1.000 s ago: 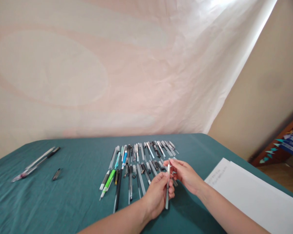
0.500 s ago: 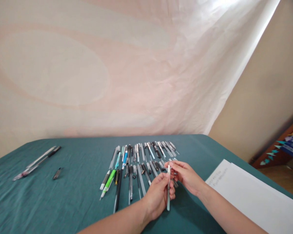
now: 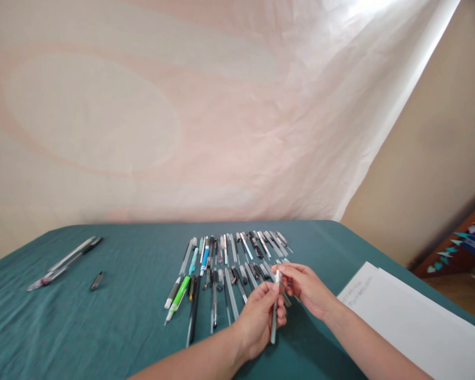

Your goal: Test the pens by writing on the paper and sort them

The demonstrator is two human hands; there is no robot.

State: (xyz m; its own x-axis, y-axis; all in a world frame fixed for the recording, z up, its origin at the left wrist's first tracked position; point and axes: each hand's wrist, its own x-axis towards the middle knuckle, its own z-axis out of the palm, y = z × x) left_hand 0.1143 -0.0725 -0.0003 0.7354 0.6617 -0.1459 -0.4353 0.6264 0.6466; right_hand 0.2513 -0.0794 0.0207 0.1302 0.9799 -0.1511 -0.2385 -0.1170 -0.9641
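A slim pale pen (image 3: 274, 322) stands tilted in my left hand (image 3: 257, 319), whose fingers are wrapped around its middle. The lower end is greyish green and sticks out below the fingers. My right hand (image 3: 301, 285) pinches the pen's whitish upper end between thumb and fingers. Just beyond both hands lie several pens in two rows, among them a green pen (image 3: 179, 297), a blue and white pen (image 3: 205, 258) and a black pen (image 3: 193, 309). My hands hide some pens at the right of the near row.
White paper sheets (image 3: 415, 316) with faint writing lie to the right on the green tablecloth (image 3: 134, 316). At the left are a few long pens (image 3: 65, 261) and a small dark pen cap (image 3: 97, 281). A pale curtain (image 3: 221, 132) hangs behind the table.
The view has shifted slightly, so the table things appear a little further right. The pen has turned slightly between my hands, which keep their hold on it.
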